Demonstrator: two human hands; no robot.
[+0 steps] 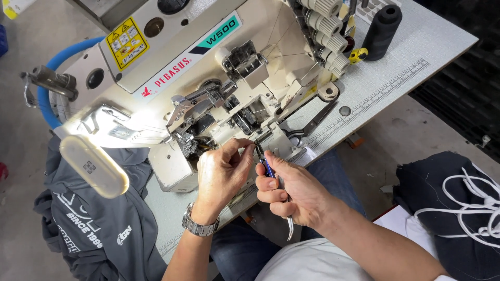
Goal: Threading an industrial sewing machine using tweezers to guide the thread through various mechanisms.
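Both hands work at the front of a cream industrial sewing machine (208, 67) that stands on a pale grey surface (396, 67). The left hand (221, 174), a metal watch (199, 225) on its wrist, is pinched at thumb and forefinger just below the machine's needle area; whatever it pinches is too fine to make out. The right hand (289, 190) is closed around tweezers (266, 165) with a blue grip, their tips pointing up toward the same spot, touching the left fingertips. Right of the machine's base lie dark scissors (312, 125); beyond its thread tensioners stands a black thread cone (383, 31). Left of the machine hangs a lit lamp (94, 165) over a dark grey printed garment (99, 229). Well to the machine's right, white cord (469, 203) lies on dark fabric.
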